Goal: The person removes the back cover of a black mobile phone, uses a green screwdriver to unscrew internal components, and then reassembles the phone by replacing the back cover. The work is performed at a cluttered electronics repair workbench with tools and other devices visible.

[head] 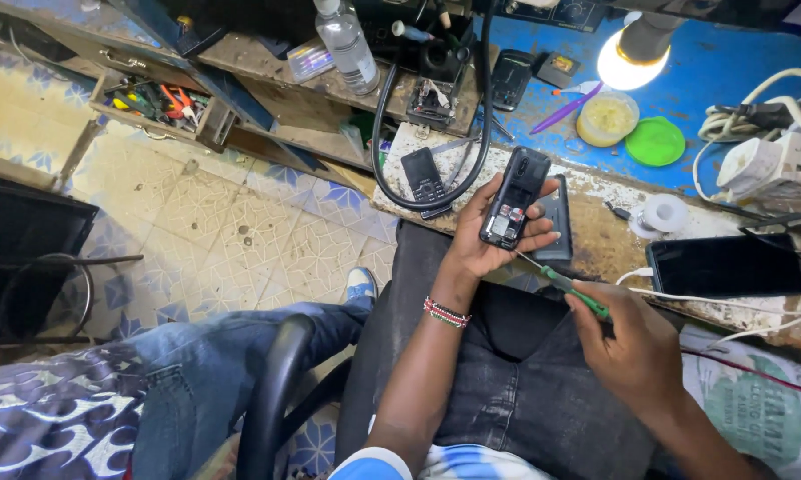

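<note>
My left hand (479, 238) holds a small black phone (513, 196) with its back cover off, its inner parts showing. A beaded bracelet (446, 312) is on that wrist. My right hand (630, 342) grips a thin green-handled screwdriver (568, 286), whose metal tip points at the lower end of the phone. Both hands hover over my lap in dark jeans, at the edge of a worn workbench (600, 240). A dark flat phone cover (556, 218) lies on the bench just behind the held phone.
On the bench lie a keypad phone (422, 174), a black smartphone (726, 265) with white cable, solder reel (664, 213), paste jar (607, 116), green lid (655, 141), lit lamp (632, 55), plastic bottle (347, 43). An open tool drawer (160, 105) is left. A person's blue-jeaned leg (214, 364) is beside me.
</note>
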